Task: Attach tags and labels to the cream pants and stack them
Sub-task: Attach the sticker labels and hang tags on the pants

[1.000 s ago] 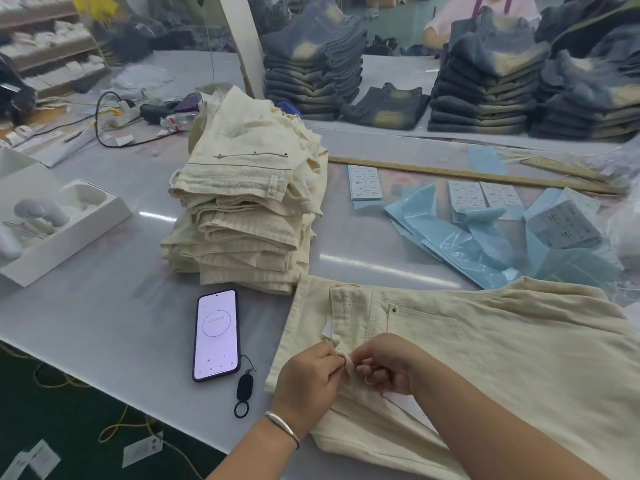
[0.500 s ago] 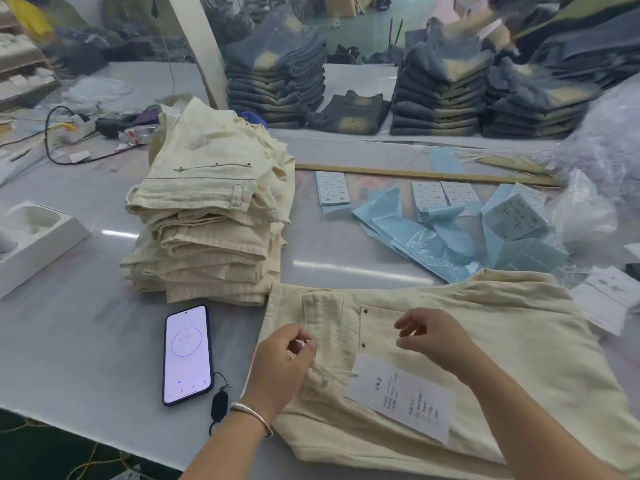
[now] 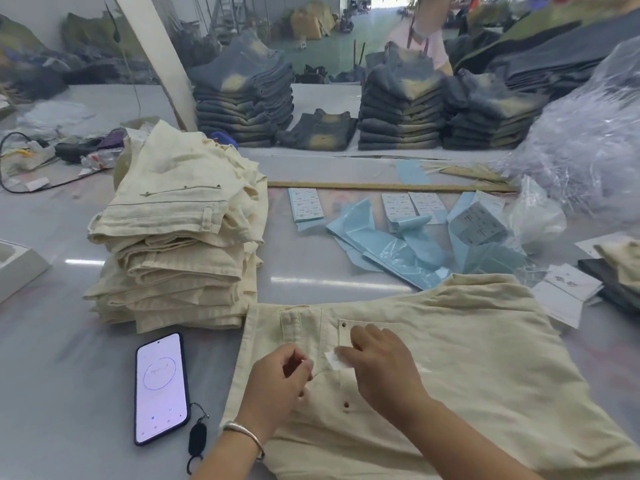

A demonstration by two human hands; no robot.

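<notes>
A pair of cream pants (image 3: 478,355) lies flat at the table's front, waistband to the left. My right hand (image 3: 384,372) pinches a white paper tag (image 3: 335,360) by the back pocket, and only a corner of the tag shows. My left hand (image 3: 277,386), with a silver bangle on the wrist, grips the fabric just left of that pocket with curled fingers. A tall stack of folded cream pants (image 3: 180,237) stands to the left. Sheets of printed labels (image 3: 305,204) lie beyond, among blue backing paper (image 3: 391,251).
A lit phone (image 3: 161,388) lies left of the pants. A wooden ruler (image 3: 381,186) crosses the table behind the labels. White card tags (image 3: 564,292) and clear plastic bags (image 3: 585,140) are at the right, a white tray (image 3: 17,268) at the left, denim stacks (image 3: 242,105) behind.
The large paper tag that lay open on the pants is now mostly hidden under my right hand, which moved down and left onto it. My left hand stays at the pocket edge.
</notes>
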